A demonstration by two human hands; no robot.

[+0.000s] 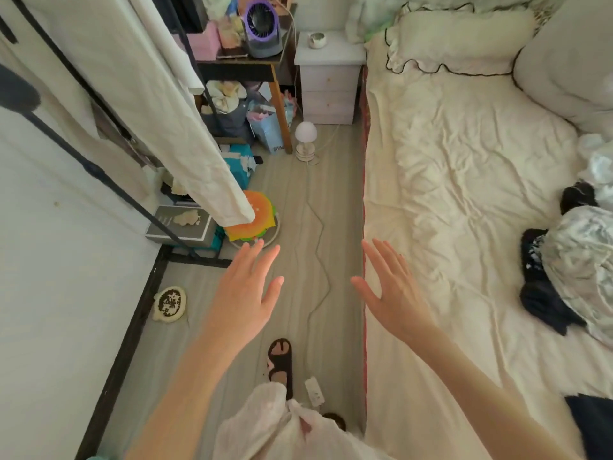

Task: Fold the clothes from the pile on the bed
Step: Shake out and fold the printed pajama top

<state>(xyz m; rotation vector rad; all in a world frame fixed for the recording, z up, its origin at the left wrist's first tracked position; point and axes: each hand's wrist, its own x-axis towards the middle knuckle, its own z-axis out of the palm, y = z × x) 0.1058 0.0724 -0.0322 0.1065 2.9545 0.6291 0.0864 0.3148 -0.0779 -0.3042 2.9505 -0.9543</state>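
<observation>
Left hand (243, 293): fingers spread, holding nothing.
Right hand (393, 293): fingers spread, holding nothing.
Pile of crumpled dark and pale clothes (570, 267): right frame edge (partly cut off), on cream-sheeted bed (447, 194).

Soft, even daylight, no harsh shadows or glare. Wide-angle lens bends the edges pretty hard, pic's a bit soft/compressed overall, esp. toward corners.

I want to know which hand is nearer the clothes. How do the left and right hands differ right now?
The left hand hangs over the floor, while the right hand is at the edge of the bed. The right hand is thus nearer the clothes pile at the bed's far side; the left hand is farther from it. Both are open with fingers spread, holding nothing.
</observation>
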